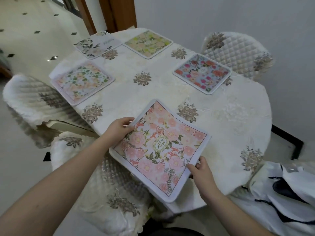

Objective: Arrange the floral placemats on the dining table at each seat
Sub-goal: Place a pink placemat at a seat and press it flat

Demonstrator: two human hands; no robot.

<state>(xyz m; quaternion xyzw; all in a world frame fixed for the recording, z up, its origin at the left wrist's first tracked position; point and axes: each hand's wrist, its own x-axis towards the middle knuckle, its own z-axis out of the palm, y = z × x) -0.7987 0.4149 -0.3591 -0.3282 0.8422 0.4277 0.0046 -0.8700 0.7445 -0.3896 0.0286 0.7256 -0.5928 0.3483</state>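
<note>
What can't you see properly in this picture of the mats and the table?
- Head view: the pink placemat near corner hangs past the table edge; whether it lies flat is unclear.
- The right hand fingers are hidden under the mat.
- The far grey-leaf placemat has blurred, unreadable lettering.
- The left hand grip hides that mat edge.

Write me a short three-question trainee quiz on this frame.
1. How many placemats lie flat on the table, not counting the held one?
2. True or false: both hands hold the pink placemat.
3. Which placemat is beside the quilted chair: A blue with red flowers, B green-leafed, C yellow-green?

Key: 1. Four. 2. True: left hand grips its far-left edge, right hand its near-right edge. 3. A.
</note>
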